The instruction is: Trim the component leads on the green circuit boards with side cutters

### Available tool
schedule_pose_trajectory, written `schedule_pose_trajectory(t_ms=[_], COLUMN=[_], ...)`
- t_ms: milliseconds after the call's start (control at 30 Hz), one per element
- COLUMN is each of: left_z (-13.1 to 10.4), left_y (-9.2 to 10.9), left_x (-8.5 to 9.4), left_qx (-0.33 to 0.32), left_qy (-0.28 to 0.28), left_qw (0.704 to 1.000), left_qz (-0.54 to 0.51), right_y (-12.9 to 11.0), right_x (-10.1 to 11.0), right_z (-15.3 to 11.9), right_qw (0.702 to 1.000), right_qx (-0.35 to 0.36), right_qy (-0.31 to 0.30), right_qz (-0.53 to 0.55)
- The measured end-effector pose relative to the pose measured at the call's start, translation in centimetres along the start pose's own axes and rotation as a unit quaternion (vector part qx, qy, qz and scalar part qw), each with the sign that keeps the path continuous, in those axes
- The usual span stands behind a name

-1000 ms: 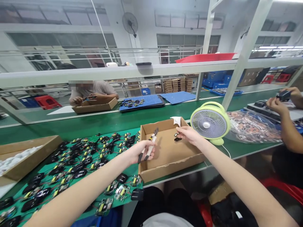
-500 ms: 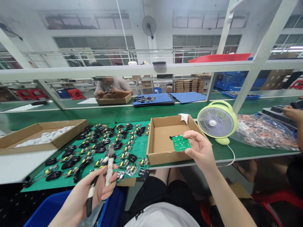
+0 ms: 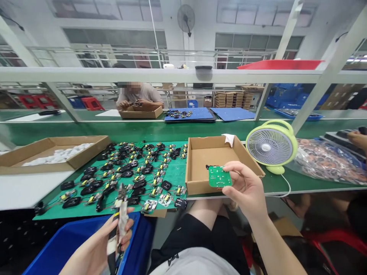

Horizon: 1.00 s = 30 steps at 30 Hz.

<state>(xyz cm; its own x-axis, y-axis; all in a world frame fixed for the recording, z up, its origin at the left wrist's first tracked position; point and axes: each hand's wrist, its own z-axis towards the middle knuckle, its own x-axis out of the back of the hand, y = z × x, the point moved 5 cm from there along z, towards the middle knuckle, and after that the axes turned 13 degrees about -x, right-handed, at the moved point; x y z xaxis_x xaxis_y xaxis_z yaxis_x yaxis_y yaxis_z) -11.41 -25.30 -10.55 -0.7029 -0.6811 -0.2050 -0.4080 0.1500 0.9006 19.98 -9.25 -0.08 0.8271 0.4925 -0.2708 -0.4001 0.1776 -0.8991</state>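
My right hand [image 3: 243,187] pinches a small green circuit board [image 3: 219,176] by its right edge, its flat face with solder points turned toward me. A dark bit sticks out at the board's upper left. My left hand [image 3: 100,236] is closed around wire cutters [image 3: 122,214], whose handles are wrapped in white tape and whose jaws point up and away. Behind the cutters, many black plastic housings wired to small circuit boards [image 3: 156,191] lie on a green mat [image 3: 174,172]. The board is held above the front of a cardboard tray [image 3: 197,187].
A blue bin [image 3: 69,236] stands below the bench edge at left. Another cardboard tray [image 3: 88,152] holds white pieces. At right are a green fan [image 3: 271,147] and a clear bag of ring-shaped parts [image 3: 327,160]. Across the bench, a person [image 3: 140,95] works over a box.
My left hand has moved slightly left and down with the wire cutters, whose jaws tilt further left. The circuit board stays in my right hand, slightly turned. The camera view has shifted.
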Motion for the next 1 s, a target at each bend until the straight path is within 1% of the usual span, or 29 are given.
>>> schedule_pose_trajectory(t_ms=[100,167,233,300,367,433,600,667,700,767,833,900,1000], left_z=[1.0,1.5,1.8,2.2,2.6,3.1,5.0,5.7,6.0,6.1,5.6,5.1,4.5], left_y=[1.3,2.1,2.7,3.1,3.1,3.0,2.7,2.6,2.5,2.2,2.0,1.9,1.6], left_x=[-3.5,-5.9,-8.1,-9.8,-10.9,-11.2,-10.4,-10.4,-10.7,-11.9,-13.7,-15.6,-18.1], left_qx=[-0.058,-0.095,-0.109,-0.107,-0.1,-0.098,-0.141,-0.131,-0.116,-0.079,-0.058,-0.055,-0.056], left_qy=[-0.101,-0.142,-0.184,-0.217,-0.231,-0.23,-0.181,-0.175,-0.185,-0.219,-0.256,-0.279,-0.295], left_qw=[0.993,0.984,0.974,0.966,0.963,0.963,0.961,0.966,0.969,0.971,0.965,0.957,0.948], left_qz=[0.032,0.047,0.073,0.092,0.097,0.102,0.152,0.14,0.117,0.049,-0.02,-0.066,-0.108], right_y=[0.4,0.6,0.9,1.2,1.7,2.2,3.5,4.0,4.2,4.7,5.2,5.9,6.8], right_x=[-0.1,0.0,0.0,0.0,0.2,0.5,1.4,1.6,1.6,1.4,1.0,0.6,0.1], right_z=[0.5,1.0,1.5,2.0,2.6,3.2,4.4,4.7,4.8,5.1,5.3,5.4,5.4], right_qw=[1.0,0.999,0.998,0.997,0.997,0.996,0.993,0.991,0.991,0.991,0.992,0.992,0.991], right_qx=[-0.02,-0.019,-0.016,-0.016,-0.024,-0.031,-0.022,-0.016,-0.014,-0.014,-0.021,-0.033,-0.045], right_qy=[0.02,0.044,0.063,0.074,0.08,0.085,0.118,0.13,0.133,0.131,0.125,0.123,0.125], right_qz=[0.003,-0.001,-0.008,-0.01,-0.006,-0.003,-0.01,-0.009,-0.009,-0.008,-0.004,0.0,-0.002])
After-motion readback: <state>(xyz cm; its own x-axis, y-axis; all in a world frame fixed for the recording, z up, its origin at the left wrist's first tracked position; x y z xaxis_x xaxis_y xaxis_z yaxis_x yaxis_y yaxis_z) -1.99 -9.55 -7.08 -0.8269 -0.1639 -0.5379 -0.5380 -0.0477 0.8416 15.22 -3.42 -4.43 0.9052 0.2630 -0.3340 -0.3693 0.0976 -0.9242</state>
